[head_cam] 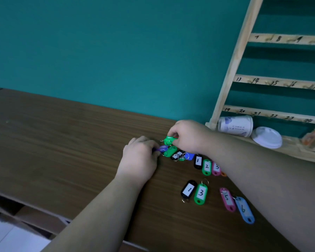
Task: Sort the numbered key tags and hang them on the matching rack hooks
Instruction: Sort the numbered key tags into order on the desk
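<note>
Head view looks down along two bare forearms that reach forward over the brown tabletop [62,133] and meet at a small heap of key tags near the teal wall. The left hand [140,157] lies knuckles up, low over the wood, fingers curled in and pinching a purple tag [163,148] at their tips. The right hand [185,137] comes in from the right, wrist bent down, its forearm passing over part of the sorted tags; thumb and forefinger pinch a green tag [168,140] by one end, just above the heap. Directly below lies a second green tag [171,151], beside a black tag [177,155] and a blue tag [189,156] with loose rings; their numbers cannot be read. Against the right forearm runs a row: black 1 [198,161], green 2 [207,167], pink 3 [216,168] and an orange tag [223,174] mostly hidden by the arm. Nearer the person lie another black 1 [188,190], green 3 [200,193], pink 5 [227,199] and light blue 6 [245,210]. At the right the wooden rack [238,57] stands against the wall, its rails hand-numbered, with a tipped paper cup [235,125] and a white lid [266,137] at its foot
</note>
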